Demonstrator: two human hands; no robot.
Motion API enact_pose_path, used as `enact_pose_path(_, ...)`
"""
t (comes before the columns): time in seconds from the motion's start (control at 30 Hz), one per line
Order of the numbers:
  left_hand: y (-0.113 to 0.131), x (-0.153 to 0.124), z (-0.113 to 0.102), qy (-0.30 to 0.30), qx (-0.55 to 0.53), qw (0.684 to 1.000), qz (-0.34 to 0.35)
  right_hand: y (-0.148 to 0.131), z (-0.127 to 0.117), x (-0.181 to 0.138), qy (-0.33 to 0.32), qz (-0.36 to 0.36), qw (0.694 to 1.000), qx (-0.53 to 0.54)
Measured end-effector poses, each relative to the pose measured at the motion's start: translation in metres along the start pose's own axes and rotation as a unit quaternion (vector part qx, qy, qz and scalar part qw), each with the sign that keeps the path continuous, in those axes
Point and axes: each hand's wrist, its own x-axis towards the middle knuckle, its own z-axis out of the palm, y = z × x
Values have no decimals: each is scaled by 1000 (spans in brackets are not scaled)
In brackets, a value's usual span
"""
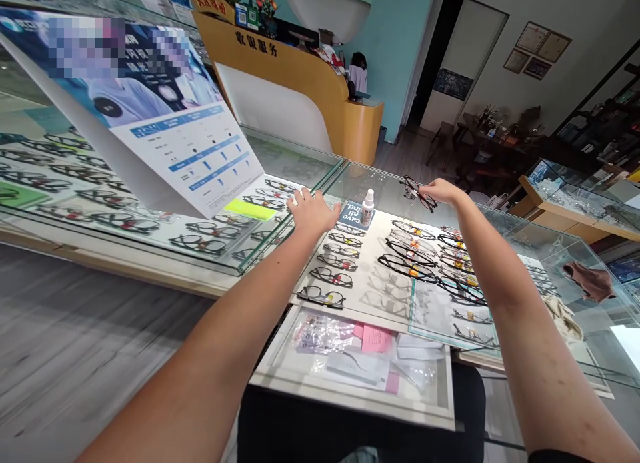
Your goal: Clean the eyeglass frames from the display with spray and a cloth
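Note:
My right hand (443, 191) is closed on a pair of dark-framed eyeglasses (420, 192), held out above the far part of the glass display case. My left hand (314, 211) lies with fingers spread on the glass top, close to the seam between two cases. Just right of it stands a small white spray bottle (367, 208) on a blue printed card (353, 214). Several eyeglasses (410, 253) lie in a row nearer to me, between my arms. More frames (334, 276) sit in a column at the left of this case.
A tent-shaped printed cardboard sign (200, 150) stands on the left case. Close to my body, an open drawer (360, 363) holds papers and plastic bags. A brown cloth (590, 281) rests at the right. Beyond the cases is a curved wooden counter (280, 63).

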Motion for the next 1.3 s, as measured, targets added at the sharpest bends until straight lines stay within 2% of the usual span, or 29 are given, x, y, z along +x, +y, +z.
enact_pose_path(0.2, 0, 0, 0, -3, -5, 1000, 0, 0, -7, -5, -16, -19, 999, -27)
enact_pose_path(0.33, 0, 0, 0, -3, -4, 1000, 1, 1, -2, -3, -18, -40, 998, -50)
enact_pose_path(0.43, 0, 0, -1, -5, -4, 1000, 1, 5, 12, -3, -17, -59, 995, -84)
enact_pose_path(0.63, 0, -1, -2, -7, -5, 1000, 0, 21, 50, -14, 32, -124, 979, -159)
enact_pose_path(0.77, 0, -1, -2, -2, -4, 1000, 0, 31, 65, -19, 63, -164, 962, -210)
enact_pose_path(1.1, 0, -2, -3, -8, -3, 1000, 3, 34, 62, -9, 15, -118, 972, -203)
enact_pose_path(1.3, -1, -1, -2, -7, -5, 1000, 1, 31, 67, -20, 89, -175, 958, -211)
